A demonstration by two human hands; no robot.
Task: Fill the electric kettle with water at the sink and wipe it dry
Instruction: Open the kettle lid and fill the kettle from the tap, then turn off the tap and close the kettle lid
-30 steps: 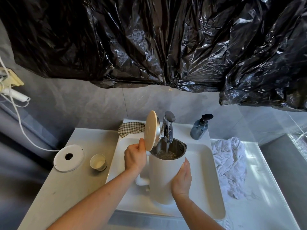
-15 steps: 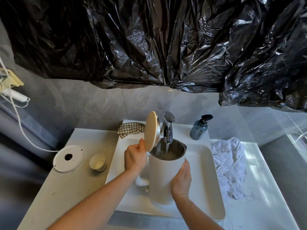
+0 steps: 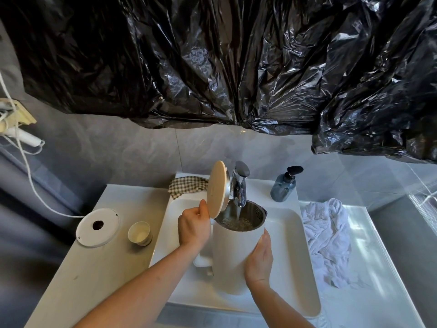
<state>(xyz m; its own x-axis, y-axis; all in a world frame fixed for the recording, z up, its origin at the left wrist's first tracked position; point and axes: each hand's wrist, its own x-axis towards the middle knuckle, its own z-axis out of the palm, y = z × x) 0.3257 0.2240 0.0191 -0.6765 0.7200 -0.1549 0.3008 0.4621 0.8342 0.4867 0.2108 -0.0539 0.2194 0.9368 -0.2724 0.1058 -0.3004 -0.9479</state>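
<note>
Our left hand [image 3: 193,224] grips the kettle [image 3: 234,254] handle, right hand [image 3: 259,259] clasps its side; tap [image 3: 239,185] water runs in.

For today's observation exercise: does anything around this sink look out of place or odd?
Yes. Crumpled black plastic sheeting hangs across the wall above the sink, where a mirror might be. A white towel lies bunched on the counter at the right. No spill shows around the kettle.

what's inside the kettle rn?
Water from the faucet streams into the open kettle; a bubbling surface shows low inside the steel interior. The bottom is hidden beneath it.
</note>
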